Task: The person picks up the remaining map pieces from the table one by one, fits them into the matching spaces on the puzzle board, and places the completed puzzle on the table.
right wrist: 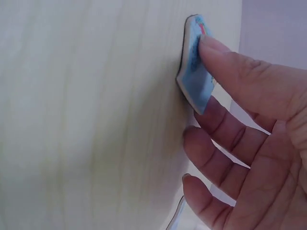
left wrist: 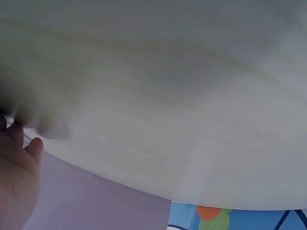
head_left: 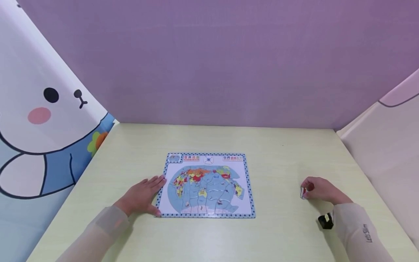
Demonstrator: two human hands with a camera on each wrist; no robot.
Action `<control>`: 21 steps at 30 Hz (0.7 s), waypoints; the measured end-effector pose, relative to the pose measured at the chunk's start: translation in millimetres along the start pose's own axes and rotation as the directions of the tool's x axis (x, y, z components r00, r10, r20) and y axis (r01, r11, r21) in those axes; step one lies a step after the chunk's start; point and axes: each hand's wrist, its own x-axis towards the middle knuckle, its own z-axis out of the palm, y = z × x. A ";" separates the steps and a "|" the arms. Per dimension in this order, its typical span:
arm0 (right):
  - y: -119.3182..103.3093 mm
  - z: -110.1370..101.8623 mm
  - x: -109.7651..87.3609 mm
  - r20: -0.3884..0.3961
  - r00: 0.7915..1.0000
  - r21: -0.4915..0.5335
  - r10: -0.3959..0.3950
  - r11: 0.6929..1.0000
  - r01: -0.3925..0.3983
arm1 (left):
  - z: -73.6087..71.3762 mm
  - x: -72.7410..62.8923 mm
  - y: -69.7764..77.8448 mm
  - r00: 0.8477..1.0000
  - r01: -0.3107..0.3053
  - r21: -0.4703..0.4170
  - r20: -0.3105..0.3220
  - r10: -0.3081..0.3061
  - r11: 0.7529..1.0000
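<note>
A world map jigsaw puzzle (head_left: pixel 209 189) lies flat in its blue dotted frame in the middle of the table. Gaps show along the map's right side, where its outline is uneven. My left hand (head_left: pixel 142 194) rests at the frame's left edge with fingers extended; in the left wrist view only part of that hand (left wrist: pixel 17 177) shows. To the right of the frame, my right hand (head_left: pixel 322 189) pinches a puzzle piece (right wrist: pixel 195 72) between thumb and fingers. The piece is light blue with a bit of red, held tilted just over the table.
The pale wooden table (head_left: pixel 275 233) extends around the puzzle. A purple backdrop (head_left: pixel 229 65) stands behind it, with a cartoon-printed panel (head_left: pixel 52 145) at the left. A small black device (head_left: pixel 326 221) sits at my right wrist. Another piece's edge (right wrist: pixel 177 215) shows low in the right wrist view.
</note>
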 end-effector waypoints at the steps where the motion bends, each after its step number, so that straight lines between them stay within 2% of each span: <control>1: 0.2 0.0 -0.2 0.000 1.000 0.004 -0.006 1.000 0.006 | 0.5 0.0 0.0 1.000 0.000 0.000 0.001 0.000 1.000; 6: 2.8 0.9 -0.6 -0.011 0.999 0.011 -0.049 0.999 0.049 | 1.0 -0.8 0.3 1.000 0.002 0.000 0.001 -0.002 1.000; 14: 2.7 0.9 0.2 0.007 0.999 0.024 -0.044 0.999 0.044 | 1.0 -1.7 0.1 1.000 0.000 0.010 -0.002 0.000 1.000; 21: 2.7 -0.2 0.0 -0.003 0.997 -0.001 -0.073 0.997 0.073 | -0.6 -0.9 0.1 1.000 -0.008 0.013 -0.004 0.008 1.000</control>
